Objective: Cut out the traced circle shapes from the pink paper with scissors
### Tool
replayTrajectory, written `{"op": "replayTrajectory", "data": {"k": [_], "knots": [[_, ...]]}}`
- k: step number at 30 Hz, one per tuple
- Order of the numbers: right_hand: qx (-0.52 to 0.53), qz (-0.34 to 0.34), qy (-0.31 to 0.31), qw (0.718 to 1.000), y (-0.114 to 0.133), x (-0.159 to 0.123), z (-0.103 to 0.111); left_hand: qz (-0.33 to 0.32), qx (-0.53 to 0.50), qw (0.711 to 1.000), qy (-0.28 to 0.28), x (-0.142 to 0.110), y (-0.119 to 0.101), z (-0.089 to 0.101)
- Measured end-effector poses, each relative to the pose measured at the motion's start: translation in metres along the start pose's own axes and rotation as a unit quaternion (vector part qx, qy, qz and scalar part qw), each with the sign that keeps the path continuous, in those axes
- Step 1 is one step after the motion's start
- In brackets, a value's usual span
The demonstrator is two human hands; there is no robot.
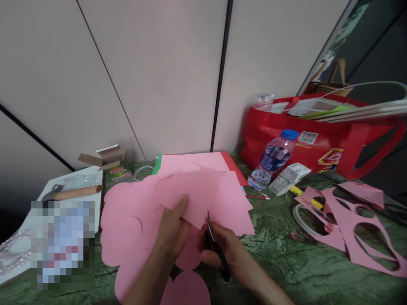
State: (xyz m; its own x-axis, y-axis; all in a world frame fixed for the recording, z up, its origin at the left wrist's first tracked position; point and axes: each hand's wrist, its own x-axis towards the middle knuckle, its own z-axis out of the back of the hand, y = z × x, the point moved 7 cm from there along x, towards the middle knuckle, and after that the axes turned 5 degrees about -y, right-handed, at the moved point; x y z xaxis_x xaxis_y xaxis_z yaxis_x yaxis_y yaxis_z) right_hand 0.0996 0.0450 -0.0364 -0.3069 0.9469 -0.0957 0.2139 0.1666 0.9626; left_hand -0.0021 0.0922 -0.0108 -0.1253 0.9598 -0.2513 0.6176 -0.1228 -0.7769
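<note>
My left hand [173,228] grips a sheet of pink paper [200,192], thumb on top and fingers beneath. In my right hand [224,245] is a pair of scissors [212,241] with dark handles. The blades point up and away from me at the sheet's lower edge; I cannot tell how far they are apart. Under and around the held sheet lie more pink papers, among them a large scalloped pink shape [122,237] on the left and a rounded pink piece [187,290] close to me. My fingers hide part of the scissor handles.
On the right stand a red bag [270,127], a water bottle [273,159] and a small white box [289,178]. Pink scraps with cut-out holes [346,220] lie over a tape roll [305,222]. A hammer [76,192] and an opened small box [117,169] are at left.
</note>
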Motion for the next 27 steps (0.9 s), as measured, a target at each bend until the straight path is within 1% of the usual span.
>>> {"op": "replayTrajectory", "data": {"k": [2,5,7,9,11,13,17,20,22,24,27], "knots": [[-0.005,-0.007,0.002,1.000,-0.001,0.000,0.000,0.001,0.050,0.999,0.009,-0.004,-0.001,-0.005],[-0.004,-0.009,-0.007,1.000,-0.001,0.000,0.002,-0.009,0.130,0.991,-0.020,-0.008,-0.006,-0.006],[0.007,-0.008,-0.015,1.000,0.000,0.000,0.003,-0.019,0.170,0.985,-0.023,-0.008,-0.009,-0.006],[0.016,-0.008,-0.017,1.000,0.001,0.000,0.003,-0.027,0.182,0.983,-0.007,-0.007,-0.008,-0.005],[0.018,-0.002,-0.018,1.000,0.002,0.000,0.002,-0.029,0.182,0.983,0.019,-0.004,-0.005,-0.004],[0.018,0.010,-0.026,0.999,0.002,0.000,0.003,-0.042,0.207,0.976,0.045,-0.003,-0.003,-0.004],[0.016,0.008,-0.056,0.998,-0.008,0.001,0.009,-0.087,0.302,0.948,0.049,-0.002,-0.003,-0.002],[0.023,0.005,-0.073,0.997,-0.011,0.002,0.011,-0.090,0.311,0.943,0.070,-0.004,-0.001,-0.005],[0.046,0.029,-0.074,0.996,-0.004,0.002,0.011,-0.088,0.311,0.943,0.074,-0.006,0.000,-0.007],[0.078,0.058,-0.059,0.993,0.008,0.002,0.008,-0.075,0.324,0.941,0.069,-0.008,0.001,-0.009],[0.090,0.069,-0.051,0.992,0.018,0.002,0.005,-0.055,0.336,0.937,0.074,-0.012,0.004,-0.011]]}}
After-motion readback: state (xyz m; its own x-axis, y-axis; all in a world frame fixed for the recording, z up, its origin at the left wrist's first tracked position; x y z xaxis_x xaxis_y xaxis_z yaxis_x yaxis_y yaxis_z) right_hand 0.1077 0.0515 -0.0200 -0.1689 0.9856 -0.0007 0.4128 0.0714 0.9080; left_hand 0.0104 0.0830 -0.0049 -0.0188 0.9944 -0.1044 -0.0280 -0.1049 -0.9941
